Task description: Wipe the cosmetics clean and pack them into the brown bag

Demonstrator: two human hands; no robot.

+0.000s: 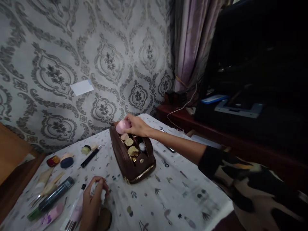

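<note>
My right hand [136, 125] is closed around a rounded pink item [122, 127] above the far end of an open brown bag [120, 154]. Inside the bag sit yellowish round pieces [132, 150], a white-capped item [142, 147] and small gold things. My left hand [92, 199], near the front of the table, has its fingers curled round a crumpled white thing [98, 192]. Beside it lie a pinkish tube [76, 208] and a dark round item [105, 218], partly hidden by the hand.
On the patterned cloth [168, 192], at the left, lie a dark green tube [56, 194], a pink tube [51, 215], a black pen-like item [90, 156], a blue-based jar [66, 161] and a red item [53, 161]. A phone lies behind my right forearm.
</note>
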